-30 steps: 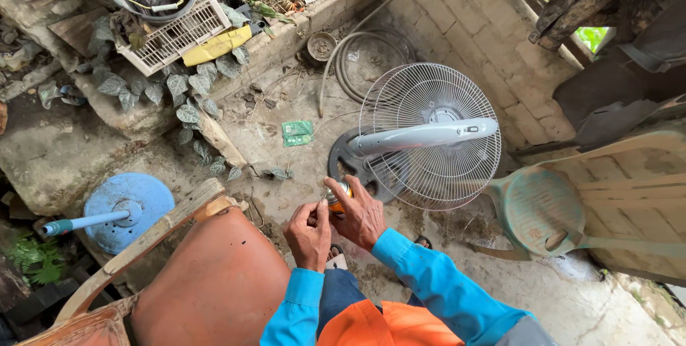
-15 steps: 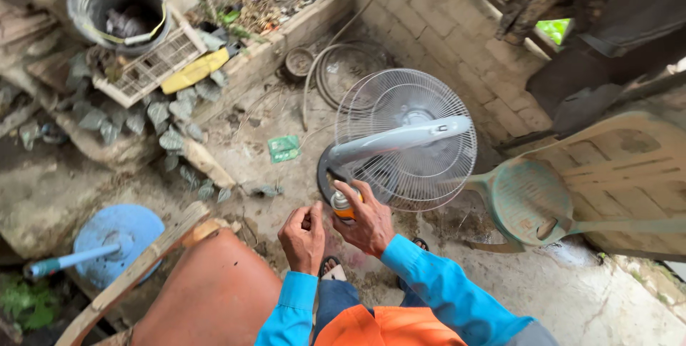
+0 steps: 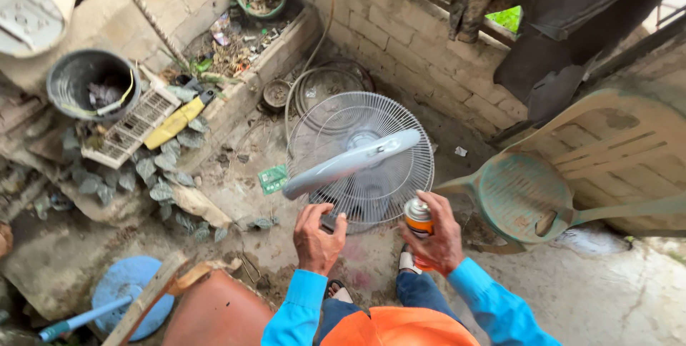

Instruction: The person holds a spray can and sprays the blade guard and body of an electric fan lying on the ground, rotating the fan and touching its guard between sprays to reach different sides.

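Both hands now sit apart, where half a second ago they met close together over a small object in front of the fan. Right hand [image 3: 437,235] has lifted a little and its grip is closed around a spray can [image 3: 419,223], orange-bodied with a pale top, held upright with the top toward the fan grille [image 3: 361,160]. Left hand [image 3: 318,235] has drawn away to the other side; its fingers are spread and part-curled, and its grip shows nothing in it, though the palm faces away from the camera. Between the two hands, the lower rim of the round wire grille is in plain view, with a grey fan arm [image 3: 343,164] lying across the front of it. Judged from this change, the can is freed for use with one hand, and the other hand is placed near the grille rim. Around the work area, on the concrete floor [image 3: 607,296], stand a green plastic chair [image 3: 529,196] to the right, a blue round base [image 3: 128,296] at lower left, and a black bucket [image 3: 89,82] at upper left. Brick walls [image 3: 414,39] close the corner behind the fan.
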Demonstrator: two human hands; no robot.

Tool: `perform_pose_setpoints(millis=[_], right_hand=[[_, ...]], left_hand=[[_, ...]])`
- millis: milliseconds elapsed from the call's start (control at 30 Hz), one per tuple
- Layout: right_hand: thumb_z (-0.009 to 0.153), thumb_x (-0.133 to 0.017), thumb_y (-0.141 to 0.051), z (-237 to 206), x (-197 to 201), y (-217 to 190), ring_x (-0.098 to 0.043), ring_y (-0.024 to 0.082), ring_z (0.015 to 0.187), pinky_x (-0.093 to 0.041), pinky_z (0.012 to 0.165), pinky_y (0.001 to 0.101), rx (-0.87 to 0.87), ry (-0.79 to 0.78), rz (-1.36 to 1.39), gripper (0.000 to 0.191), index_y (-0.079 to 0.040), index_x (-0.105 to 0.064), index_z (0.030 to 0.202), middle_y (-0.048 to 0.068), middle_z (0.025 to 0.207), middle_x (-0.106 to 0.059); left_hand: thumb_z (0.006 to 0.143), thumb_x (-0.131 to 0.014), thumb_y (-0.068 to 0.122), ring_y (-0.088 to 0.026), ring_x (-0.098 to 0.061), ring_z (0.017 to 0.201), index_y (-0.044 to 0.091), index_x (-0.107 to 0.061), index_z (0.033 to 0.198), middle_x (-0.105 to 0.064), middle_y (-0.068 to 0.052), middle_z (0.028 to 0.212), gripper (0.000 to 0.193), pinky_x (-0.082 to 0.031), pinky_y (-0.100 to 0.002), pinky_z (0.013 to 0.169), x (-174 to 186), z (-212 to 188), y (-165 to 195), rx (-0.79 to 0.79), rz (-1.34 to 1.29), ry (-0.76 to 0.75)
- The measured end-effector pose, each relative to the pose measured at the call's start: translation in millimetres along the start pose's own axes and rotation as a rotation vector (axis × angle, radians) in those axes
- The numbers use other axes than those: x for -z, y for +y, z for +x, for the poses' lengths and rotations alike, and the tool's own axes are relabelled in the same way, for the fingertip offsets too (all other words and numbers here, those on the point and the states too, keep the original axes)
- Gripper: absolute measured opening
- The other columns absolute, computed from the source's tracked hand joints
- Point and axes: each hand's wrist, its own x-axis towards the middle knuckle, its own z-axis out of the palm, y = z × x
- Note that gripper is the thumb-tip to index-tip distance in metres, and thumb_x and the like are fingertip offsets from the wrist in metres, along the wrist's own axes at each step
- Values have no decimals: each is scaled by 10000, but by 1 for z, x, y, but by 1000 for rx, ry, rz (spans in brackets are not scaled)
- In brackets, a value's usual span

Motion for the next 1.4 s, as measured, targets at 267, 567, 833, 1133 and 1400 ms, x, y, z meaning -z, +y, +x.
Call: perform_pose_setpoints(millis=[267, 567, 833, 1133, 1400], right_hand=[[721, -868, -135, 1, 64, 66, -678, 327, 1097, -588, 890, 391, -85, 18, -20, 780, -122, -503, 1410, 195, 1301, -588], [710, -876, -142, 12, 85, 100, -675, 343, 1108, -580, 909, 397, -105, -14, 18, 785, -134, -502, 1401, 195, 1296, -588], [698, -880, -153, 28, 85, 100, -669, 339, 1100, -574, 909, 397, -57, -71, 12, 774, -123, -515, 1380, 196, 1279, -597], [686, -876, -143, 25, 87, 93, -664, 350, 1116, -565, 914, 405, -39, -161, 18, 778, -113, -517, 1375, 199, 1287, -594], [688, -879, -140, 25, 86, 92, -670, 356, 1106, -569, 905, 405, -32, -176, 19, 785, -124, -508, 1379, 200, 1287, -589]], left_hand=[[703, -820, 138, -333, -666, 920, 44, -717, 901, -713, -104, 945, 242, -497, -472, 805, -68, 45, 31, -130, 205, -119], [853, -701, 227, -210, -629, 945, 26, -686, 1254, -754, -93, 1208, 448, -500, -414, 757, -129, 10, 23, 1045, -808, -101], [877, -587, 541, -322, -460, 1400, -47, -463, 1470, -511, -158, 1534, 844, -325, -506, 1159, -134, 32, 20, 1141, -1731, 327], [813, -635, 725, -359, -333, 1496, -78, -306, 1556, -374, -184, 1622, 1143, -184, -535, 1226, -140, 34, 6, 984, -1913, 410], [797, -675, 704, -357, -326, 1504, -84, -280, 1556, -353, -178, 1627, 1163, -194, -547, 1238, -141, 39, 3, 977, -1872, 383]])
